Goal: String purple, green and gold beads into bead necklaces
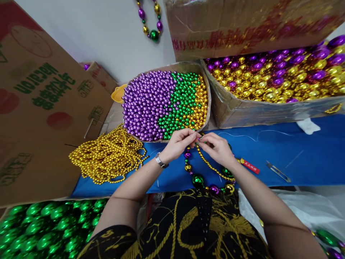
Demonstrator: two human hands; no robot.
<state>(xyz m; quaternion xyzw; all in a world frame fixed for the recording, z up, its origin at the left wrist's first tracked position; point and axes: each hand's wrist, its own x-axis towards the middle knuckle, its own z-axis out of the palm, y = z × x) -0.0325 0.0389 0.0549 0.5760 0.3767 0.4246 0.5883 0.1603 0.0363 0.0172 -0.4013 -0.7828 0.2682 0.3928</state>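
My left hand [181, 142] and my right hand [217, 146] meet fingertip to fingertip over the blue cloth, both closed in a pinch. Between them is the upper end of a bead necklace [198, 180] with large green, purple and gold beads. A strand of small gold beads [208, 164] hangs from the same spot and curves toward the right forearm. Just what lies in the fingertips is too small to make out fully. Directly beyond my hands stands a box of loose purple, green and gold beads [151, 102].
Gold bead strands [107, 154] lie at left beside a tall carton [40, 97]. An open carton of gold and purple beads [256, 84] stands at right. Thread snips [278, 171], a red tag [250, 166] and clear thread [237, 135] rest on the cloth. Large green beads [48, 226] sit lower left.
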